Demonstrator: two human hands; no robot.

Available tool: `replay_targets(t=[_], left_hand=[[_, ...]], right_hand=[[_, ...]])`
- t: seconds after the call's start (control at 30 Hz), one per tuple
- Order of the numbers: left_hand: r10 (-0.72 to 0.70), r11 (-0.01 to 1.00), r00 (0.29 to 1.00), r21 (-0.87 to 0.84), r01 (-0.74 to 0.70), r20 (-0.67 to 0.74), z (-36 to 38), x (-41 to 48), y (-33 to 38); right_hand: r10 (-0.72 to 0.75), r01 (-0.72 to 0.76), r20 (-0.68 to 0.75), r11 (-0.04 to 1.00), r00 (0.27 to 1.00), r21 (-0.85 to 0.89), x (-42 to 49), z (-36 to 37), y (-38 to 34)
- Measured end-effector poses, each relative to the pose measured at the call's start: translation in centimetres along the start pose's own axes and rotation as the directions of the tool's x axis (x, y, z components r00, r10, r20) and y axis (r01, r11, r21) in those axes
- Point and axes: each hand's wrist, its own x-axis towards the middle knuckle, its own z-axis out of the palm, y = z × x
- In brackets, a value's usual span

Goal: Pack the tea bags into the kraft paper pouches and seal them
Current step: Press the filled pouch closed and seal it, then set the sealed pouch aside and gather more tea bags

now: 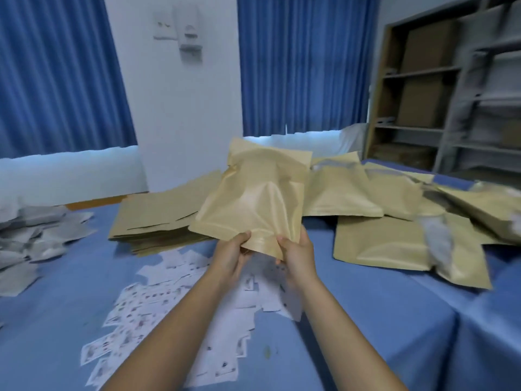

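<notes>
At centre, a puffy, smooth kraft paper pouch point(253, 198) is held over the blue tablecloth point(366, 320). The left hand point(231, 251) and right hand point(297, 249) pinch its near edge with curled fingers. Flat, white tea bags point(169, 306) lie scattered at 6 o'clock, and a stack of flat pouches point(158, 218) sits at 10 o'clock.

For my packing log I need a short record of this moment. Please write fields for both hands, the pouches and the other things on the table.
held pouch: bulging, lifted above the table
left hand: grips its near edge
right hand: grips the same edge
flat pouches: stack behind, left of centre
bulging pouches: pile at right
grey-white packets: heap at far left, blurred
printed slips: scattered under the forearms
table: blue cloth
</notes>
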Motion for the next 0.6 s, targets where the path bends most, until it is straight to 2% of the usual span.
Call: replay_targets(t=[0.1, 0.17, 0.2, 0.27, 0.33, 0.37, 0.47, 0.6], left_hand=[[-0.021, 0.999, 0.995, 0.033, 0.018, 0.096, 4.9, 1.2, -2.0], [0.011, 0.999, 0.981, 0.035, -0.018, 0.191, 8.7, 2.0, -2.9], [0.026, 0.999, 0.967, 0.018, -0.031, 0.252, 10.6, 2.3, -3.2], [0.011, 1.0, 0.927, 0.018, -0.019, 0.376, 14.1, 2.6, -4.0], [-0.077, 0.988, 0.903, 0.153, 0.012, 0.423, 16.7, 2.6, -5.2], [-0.112, 0.967, 0.912, 0.254, 0.009, 0.394, 17.5, 2.7, -6.1], [-0.078, 0.845, 0.957, 0.528, -0.084, 0.278, 17.7, 3.3, -8.4], [-0.018, 0.804, 0.967, 0.579, -0.137, 0.254, 14.7, 3.8, -9.0]], right_hand=[[-0.03, 0.04, -0.127, 0.997, 0.991, 0.071, 1.3, -4.4, -1.4], [-0.11, 0.14, -0.233, 0.984, 0.966, 0.115, 2.7, -6.7, -3.0], [-0.149, 0.203, -0.29, 0.965, 0.945, 0.166, 3.5, -7.8, -4.0], [-0.156, 0.294, -0.357, 0.879, 0.921, 0.374, 5.3, -9.6, -6.2], [-0.046, 0.24, -0.344, 0.803, 0.938, 0.546, 6.8, -11.0, -7.4], [0.021, 0.166, -0.319, 0.819, 0.948, 0.549, 7.1, -11.3, -7.6], [0.15, -0.035, -0.266, 0.919, 0.952, 0.392, 7.0, -11.0, -6.1], [0.219, -0.112, -0.288, 0.932, 0.932, 0.345, 6.5, -8.6, -3.5]])
